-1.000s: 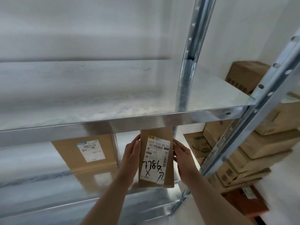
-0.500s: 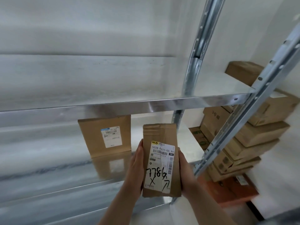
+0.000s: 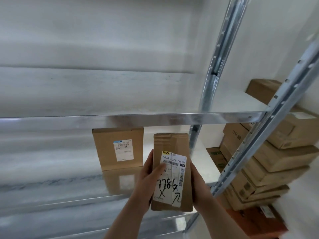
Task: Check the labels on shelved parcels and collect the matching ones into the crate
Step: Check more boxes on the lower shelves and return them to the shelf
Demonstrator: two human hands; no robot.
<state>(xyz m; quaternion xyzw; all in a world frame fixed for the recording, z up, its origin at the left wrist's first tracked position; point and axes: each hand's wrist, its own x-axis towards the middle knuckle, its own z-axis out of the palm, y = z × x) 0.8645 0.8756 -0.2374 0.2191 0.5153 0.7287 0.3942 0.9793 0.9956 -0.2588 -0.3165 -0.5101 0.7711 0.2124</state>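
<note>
The left thumb [image 3: 158, 170] has moved onto the label [image 3: 174, 180], and the parcel [image 3: 170, 144] sits lower below the upper shelf [image 3: 138, 119] than before. The left hand [image 3: 145, 185] and right hand [image 3: 198, 183] hold the parcel upright, each grip closed on one long side, in front of the lower shelf [image 3: 51, 178] near its right end. The label carries handwritten marks. A second parcel [image 3: 107, 152] stands on the lower shelf toward its back edge. Stacked boxes [image 3: 276, 161] lie beyond the right post [image 3: 257, 135].
</note>
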